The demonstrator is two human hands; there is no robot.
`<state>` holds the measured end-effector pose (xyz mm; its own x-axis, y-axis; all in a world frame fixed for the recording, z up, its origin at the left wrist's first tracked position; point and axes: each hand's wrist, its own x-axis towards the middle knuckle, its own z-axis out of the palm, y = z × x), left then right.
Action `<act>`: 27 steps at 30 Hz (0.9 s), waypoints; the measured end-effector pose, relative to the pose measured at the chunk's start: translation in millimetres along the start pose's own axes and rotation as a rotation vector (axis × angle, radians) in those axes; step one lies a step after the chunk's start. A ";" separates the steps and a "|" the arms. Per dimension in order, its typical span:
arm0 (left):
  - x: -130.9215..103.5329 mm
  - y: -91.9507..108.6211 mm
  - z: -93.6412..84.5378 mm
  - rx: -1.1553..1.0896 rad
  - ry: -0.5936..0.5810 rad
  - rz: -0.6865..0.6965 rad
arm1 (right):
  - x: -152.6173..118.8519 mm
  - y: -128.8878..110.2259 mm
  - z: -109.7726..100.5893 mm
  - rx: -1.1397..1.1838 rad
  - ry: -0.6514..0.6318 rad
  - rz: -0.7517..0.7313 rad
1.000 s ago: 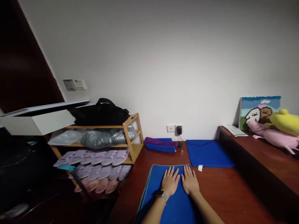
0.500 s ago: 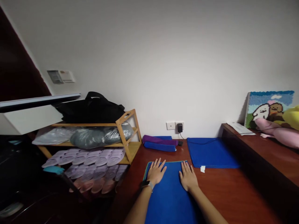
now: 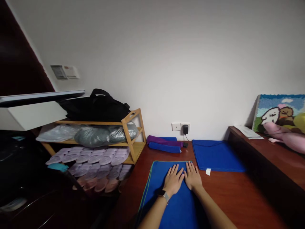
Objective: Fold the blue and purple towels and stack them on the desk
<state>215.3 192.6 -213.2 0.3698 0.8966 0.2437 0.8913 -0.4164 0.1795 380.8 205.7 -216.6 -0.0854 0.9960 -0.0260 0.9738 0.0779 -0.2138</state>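
Observation:
A blue cloth with green edging (image 3: pixel 154 178) lies flat on the reddish-brown table (image 3: pixel 226 194), its near end running out of view below. Palm down on its middle rests my left hand (image 3: pixel 173 180), fingers spread, a watch on the wrist. My right hand (image 3: pixel 192 176) lies flat at the cloth's upper right corner, fingers outstretched, close beside the left. Neither hand grasps anything. Farther right is another blue cloth (image 3: pixel 216 156), spread flat with a white tag (image 3: pixel 208 171) at its near edge. Folded blue and purple cloths (image 3: pixel 165 144) lie near the wall.
A black plug (image 3: pixel 185 128) sits in the wall socket, its cord hanging to the table. On the left, a wooden rack (image 3: pixel 137 149) holds slippers (image 3: pixel 102 156) and a black bag (image 3: pixel 97 108). At right, a raised ledge carries papers (image 3: pixel 249 132) and a pink plush toy (image 3: pixel 286 136).
My left hand has slid right across the cloth, from its left edge to beside my right hand. The right hand stays near the same corner. The view has shifted slightly.

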 end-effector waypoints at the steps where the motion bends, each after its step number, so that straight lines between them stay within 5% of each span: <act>1: -3.8 -2.5 0.8 0.003 -0.024 -0.028 | -0.5 0.1 0.6 -0.003 0.005 0.006; 9: -30.4 -97.9 -25.6 0.132 -0.100 -0.323 | -1.4 1.4 3.4 -0.004 0.015 0.022; 18: -30.2 -104.7 -32.0 0.148 -0.102 -0.292 | -14.1 -11.3 -12.5 -0.051 0.055 0.028; 22: -26.7 -78.4 -43.0 0.150 -0.023 -0.213 | -48.6 -11.4 -3.2 0.013 0.114 -0.025; 25: -31.5 -22.7 -30.6 0.087 0.092 -0.083 | -70.5 -7.9 8.1 0.033 0.073 -0.025; 27: -39.4 18.5 -14.5 0.020 0.062 -0.007 | -78.2 -6.4 11.6 0.014 0.036 -0.021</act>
<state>213.4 147.3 -205.7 0.3471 0.8881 0.3012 0.8991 -0.4065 0.1626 378.7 126.8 -224.5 -0.0984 0.9951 0.0135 0.9687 0.0988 -0.2275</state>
